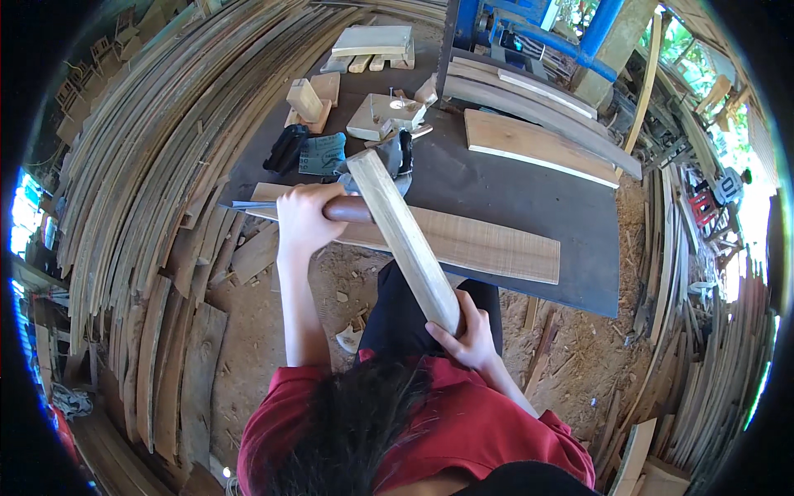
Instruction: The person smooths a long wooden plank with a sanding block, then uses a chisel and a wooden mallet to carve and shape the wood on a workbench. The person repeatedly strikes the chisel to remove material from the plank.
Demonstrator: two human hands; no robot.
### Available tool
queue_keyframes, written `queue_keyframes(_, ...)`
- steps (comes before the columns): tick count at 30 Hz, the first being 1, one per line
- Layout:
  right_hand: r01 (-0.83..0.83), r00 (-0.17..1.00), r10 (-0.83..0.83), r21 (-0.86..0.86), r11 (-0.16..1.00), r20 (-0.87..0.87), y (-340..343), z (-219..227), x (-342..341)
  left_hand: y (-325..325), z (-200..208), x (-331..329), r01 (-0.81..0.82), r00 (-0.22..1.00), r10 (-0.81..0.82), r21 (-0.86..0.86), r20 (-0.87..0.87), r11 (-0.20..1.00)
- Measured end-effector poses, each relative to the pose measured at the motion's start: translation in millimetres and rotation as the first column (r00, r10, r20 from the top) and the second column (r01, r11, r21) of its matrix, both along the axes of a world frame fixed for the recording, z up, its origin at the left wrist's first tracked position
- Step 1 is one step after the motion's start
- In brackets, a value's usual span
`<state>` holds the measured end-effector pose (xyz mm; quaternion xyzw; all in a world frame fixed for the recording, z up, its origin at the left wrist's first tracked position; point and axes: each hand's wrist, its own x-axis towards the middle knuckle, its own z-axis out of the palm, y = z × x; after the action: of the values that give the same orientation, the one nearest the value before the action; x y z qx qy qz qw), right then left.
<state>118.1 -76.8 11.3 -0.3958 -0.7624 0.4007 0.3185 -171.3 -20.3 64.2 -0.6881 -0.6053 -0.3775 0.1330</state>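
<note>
My left hand [309,217] is closed around a chisel, its brown handle [351,209] sticking out to the right of my fist. Its flat metal blade [248,205] points left, over the left end of a long wooden board [488,248] on the dark table. I cannot tell if the blade touches the wood. In my right hand [471,335] is the lower end of a pale squared wooden bar [405,240], slanting up and to the left. The bar crosses in front of the chisel handle's butt; whether they touch is unclear.
On the dark table [571,217] lie a sandpaper sheet [322,155], a dark cloth-like item [285,149], wood blocks [306,101] and a notched block with an upright nail [376,116]. A wide board [538,149] rests at right. Long planks [157,165] are piled at left. Blue machinery [600,33] stands behind.
</note>
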Motion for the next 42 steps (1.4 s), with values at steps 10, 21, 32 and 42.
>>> queue_keyframes(10, 0.393, 0.876, -0.392, -0.057, 0.918, -0.281, -16, 4, 67, -22, 2, 117, 0.379, 0.921, -0.384, -0.069, -0.070, 0.923)
queue_keyframes(21, 0.922, 0.249, -0.819, -0.133, 0.364, -0.517, -67, -3, 210, -6, 24, 347, 0.707, 0.700, -0.713, -0.171, 0.033, 0.686)
queue_keyframes(32, 0.808, 0.266, -0.855, -0.381, 0.450, -0.445, -88, -28, 225, 26, 7, 395, 0.630, 0.771, -0.632, -0.234, 0.077, 0.740)
queue_keyframes(42, 0.708, 0.312, -0.808, -0.445, 0.548, -0.499, -89, -16, 224, 26, 2, 390, 0.611, 0.779, -0.624, -0.291, 0.058, 0.736)
